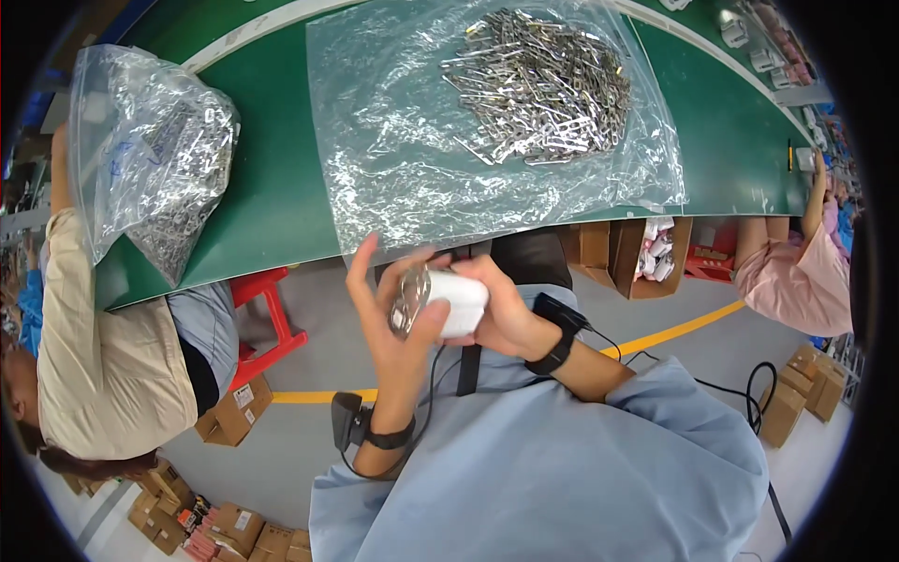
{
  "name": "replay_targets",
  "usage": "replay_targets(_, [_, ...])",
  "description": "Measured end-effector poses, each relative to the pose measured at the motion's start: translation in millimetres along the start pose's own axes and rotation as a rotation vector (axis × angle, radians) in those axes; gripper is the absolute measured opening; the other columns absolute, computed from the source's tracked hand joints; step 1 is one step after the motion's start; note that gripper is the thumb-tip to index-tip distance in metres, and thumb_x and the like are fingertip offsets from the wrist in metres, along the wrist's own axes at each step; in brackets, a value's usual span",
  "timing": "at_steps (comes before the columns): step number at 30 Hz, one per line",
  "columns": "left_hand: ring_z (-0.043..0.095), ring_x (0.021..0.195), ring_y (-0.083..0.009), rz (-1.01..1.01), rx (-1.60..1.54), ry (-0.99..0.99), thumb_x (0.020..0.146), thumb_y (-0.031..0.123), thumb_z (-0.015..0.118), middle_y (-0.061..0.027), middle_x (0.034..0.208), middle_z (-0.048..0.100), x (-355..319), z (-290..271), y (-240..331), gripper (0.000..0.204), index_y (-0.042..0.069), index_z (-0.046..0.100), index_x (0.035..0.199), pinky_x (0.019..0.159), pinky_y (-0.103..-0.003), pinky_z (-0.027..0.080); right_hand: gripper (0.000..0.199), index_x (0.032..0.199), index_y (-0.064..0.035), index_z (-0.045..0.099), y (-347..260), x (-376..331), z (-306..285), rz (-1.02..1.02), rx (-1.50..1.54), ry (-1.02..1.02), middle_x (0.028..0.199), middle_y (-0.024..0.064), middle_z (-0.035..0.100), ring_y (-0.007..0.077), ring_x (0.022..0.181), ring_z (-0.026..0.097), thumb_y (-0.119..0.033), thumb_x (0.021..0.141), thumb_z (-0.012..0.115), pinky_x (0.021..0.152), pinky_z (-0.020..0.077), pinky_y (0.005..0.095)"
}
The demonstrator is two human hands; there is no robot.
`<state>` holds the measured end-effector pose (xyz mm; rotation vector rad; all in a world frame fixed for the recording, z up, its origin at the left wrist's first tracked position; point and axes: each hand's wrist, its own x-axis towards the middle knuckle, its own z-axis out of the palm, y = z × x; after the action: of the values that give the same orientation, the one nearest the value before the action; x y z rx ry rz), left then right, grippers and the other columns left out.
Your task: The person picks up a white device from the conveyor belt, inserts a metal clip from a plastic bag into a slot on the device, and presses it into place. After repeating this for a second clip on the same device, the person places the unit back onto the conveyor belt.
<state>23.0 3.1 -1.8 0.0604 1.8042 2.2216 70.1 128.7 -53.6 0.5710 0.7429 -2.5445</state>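
In front of my body, just off the near edge of the table, I hold a white plastic housing with a shiny metal end (459, 302) between both hands. My left hand (382, 314) has its thumb pressed on the housing beside the metal end, with the index finger raised. My right hand (510, 314) grips the white body from the right, its fingers partly hidden behind it. What kind of device it is, I cannot make out. Beyond my hands, a pile of small metal clip-like strips (552, 89) lies on a clear plastic bag (384, 140).
A clear bag full of small metal parts (178, 159) stands left on the green table (272, 131). A person in a beige top (112, 337) sits left by a red stool (272, 318). An open carton with white pieces (655, 253) is below the table edge; a person in pink (796, 276) is right.
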Motion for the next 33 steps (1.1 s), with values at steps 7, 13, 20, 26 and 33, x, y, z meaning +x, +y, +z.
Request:
replay_targets(7, [0.059, 0.096, -0.0176, -0.018, 0.235, 0.117, 0.08, 0.002, 0.064, -0.0113, 0.105, 0.061, 10, 16, -30, 0.073, 0.002, 0.033, 0.147, 0.085, -0.029, 0.047, 0.048, 0.111, -0.0136, 0.062, 8, 36, -39, 0.204, 0.285, -0.099, 0.094, -0.001, 0.066, 0.012, 0.063, 0.058, -0.052, 0.095, 0.038, 0.037, 0.0325, 0.0223])
replay_targets(13, [0.056, 0.085, -0.0151, 0.208, 0.594, 0.259, 0.078, 0.0, 0.06, -0.0091, 0.102, 0.062, 10, 36, -46, 0.066, 0.001, 0.046, 0.142, 0.078, -0.026, 0.046, 0.05, 0.114, -0.0153, 0.063, 3, 52, -50, 0.386, 0.257, 0.063, 0.096, -0.0015, 0.066, 0.0113, 0.069, 0.062, -0.056, 0.097, 0.037, 0.04, 0.0375, 0.0206])
replay_targets(20, [0.062, 0.082, -0.0166, -0.04, 0.37, 0.074, 0.078, 0.003, 0.064, -0.0113, 0.094, 0.065, 18, 11, -22, 0.071, 0.0, 0.041, 0.145, 0.075, -0.027, 0.049, 0.061, 0.128, -0.0096, 0.055, 1, 23, -52, 0.368, 0.267, -0.122, 0.109, 0.0099, 0.065, 0.0212, 0.085, 0.066, -0.06, 0.095, 0.043, 0.057, 0.0503, 0.0299])
replay_targets(26, [0.069, 0.09, -0.0337, -0.368, -0.147, -0.256, 0.092, 0.031, 0.059, -0.0283, 0.1, 0.067, 34, -25, 17, 0.085, 0.004, 0.008, 0.155, 0.079, -0.042, 0.056, 0.09, 0.143, -0.0005, 0.039, -104, -34, -32, -0.18, -0.211, -0.517, 0.119, 0.0207, 0.059, 0.0306, 0.105, 0.062, -0.049, 0.076, 0.074, 0.091, 0.0491, 0.0457])
replay_targets(33, [0.068, 0.082, -0.0292, -0.356, 0.012, -0.435, 0.096, 0.04, 0.051, -0.0235, 0.092, 0.066, 30, -55, 20, 0.071, 0.002, 0.024, 0.15, 0.073, -0.037, 0.056, 0.087, 0.136, 0.0003, 0.038, -418, -23, -86, -1.377, -1.193, 0.816, 0.117, 0.0108, 0.056, 0.0191, 0.109, 0.056, -0.022, 0.067, 0.085, 0.089, 0.0485, 0.0308])
